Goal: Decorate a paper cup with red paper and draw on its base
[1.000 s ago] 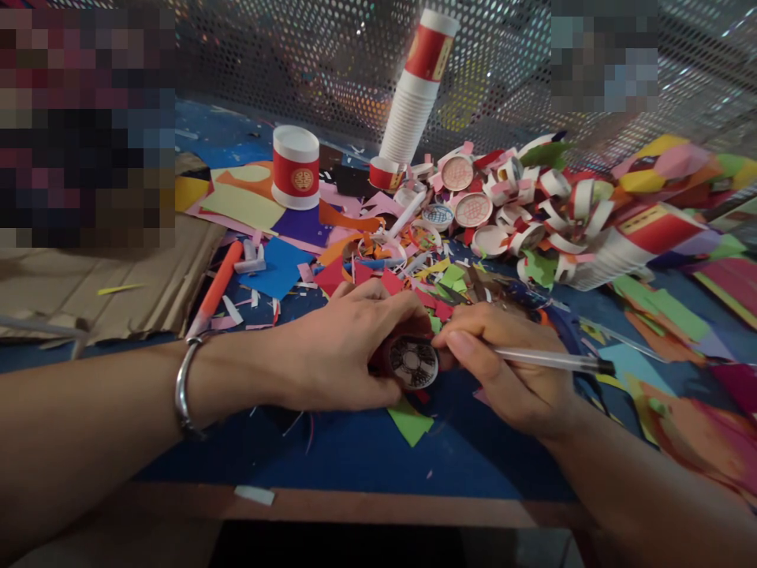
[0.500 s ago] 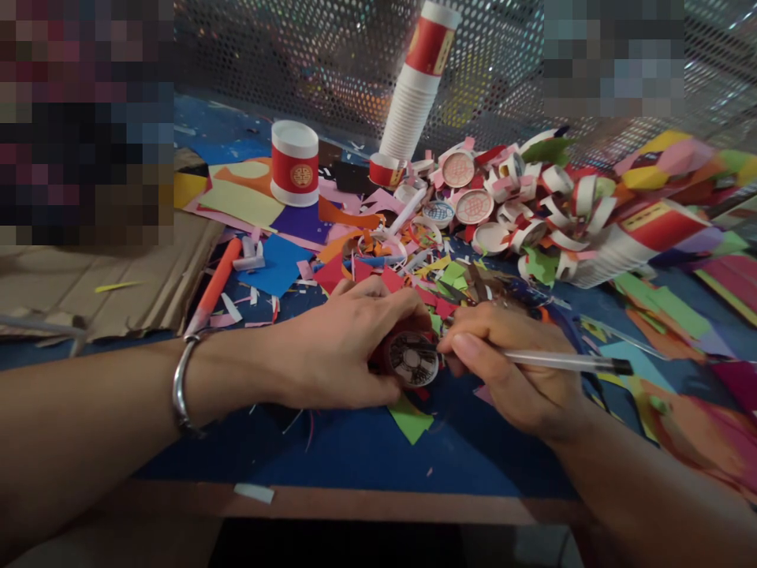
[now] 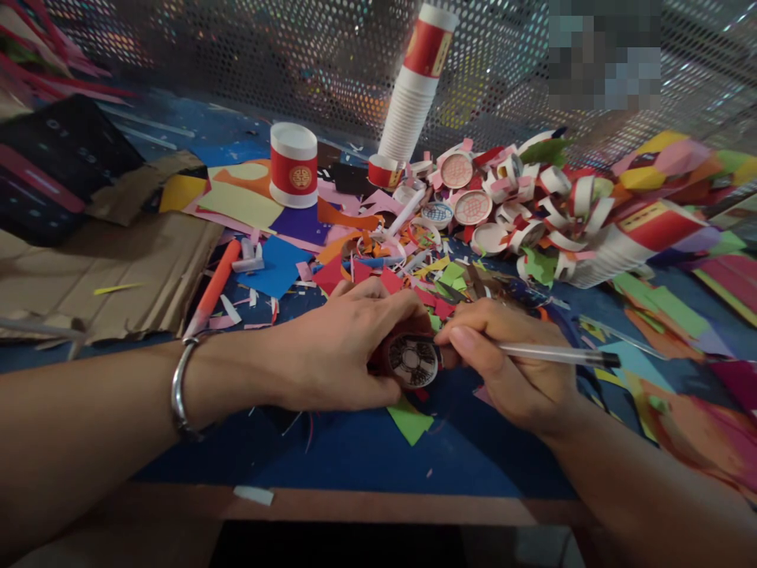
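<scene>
Near the front of the blue table my left hand [image 3: 346,347] is wrapped round a small red paper cup piece [image 3: 412,363]. Its round white base faces me and carries a black drawn pattern around a pale centre. In my right hand [image 3: 512,371] is a pen [image 3: 556,354] with a clear barrel and a black end. The pen's tip meets the upper right of the drawn disc; my fingertips partly hide it. A green paper scrap [image 3: 411,420] lies just below the cup piece.
A red and white paper cup [image 3: 294,166] stands upside down behind my left hand. Farther back rises a tall cup stack [image 3: 408,102]. Cut cup pieces [image 3: 473,207] are heaped behind my right hand. At left are an orange marker [image 3: 218,280] and cardboard [image 3: 118,276].
My right hand has shifted slightly left with the pen, and the disc shows more black marks. My left hand stays around the cup piece.
</scene>
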Demonstrator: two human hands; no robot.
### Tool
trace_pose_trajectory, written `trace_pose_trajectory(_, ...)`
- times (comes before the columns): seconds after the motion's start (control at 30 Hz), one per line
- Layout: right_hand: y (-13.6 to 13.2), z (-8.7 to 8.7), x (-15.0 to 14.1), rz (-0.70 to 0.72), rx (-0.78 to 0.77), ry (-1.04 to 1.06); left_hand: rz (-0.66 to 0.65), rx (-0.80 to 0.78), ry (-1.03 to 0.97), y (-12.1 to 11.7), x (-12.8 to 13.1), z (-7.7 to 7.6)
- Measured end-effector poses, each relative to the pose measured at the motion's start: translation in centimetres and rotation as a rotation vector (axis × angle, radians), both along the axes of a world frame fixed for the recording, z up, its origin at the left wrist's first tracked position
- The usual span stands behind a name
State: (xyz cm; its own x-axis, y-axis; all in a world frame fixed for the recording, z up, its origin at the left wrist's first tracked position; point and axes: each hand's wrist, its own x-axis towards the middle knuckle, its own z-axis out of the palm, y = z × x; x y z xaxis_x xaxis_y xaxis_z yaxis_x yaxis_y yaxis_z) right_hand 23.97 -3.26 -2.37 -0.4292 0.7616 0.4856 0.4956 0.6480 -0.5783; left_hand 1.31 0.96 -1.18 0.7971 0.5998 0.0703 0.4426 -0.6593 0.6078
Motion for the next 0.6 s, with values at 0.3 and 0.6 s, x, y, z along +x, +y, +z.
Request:
trace_pose_trajectory(0.3, -0.06, -0.03, -0.33, -0.002, 0.005, 0.01, 0.007, -0.002, 0.006, -0.12, 0.04, 0.02)
trace_pose_trajectory(0.6, -0.13, 0.09, -0.22, 0.013, -0.004, -0.005, -0.014, -0.01, -0.03, -0.06, -0.07, -0.15)
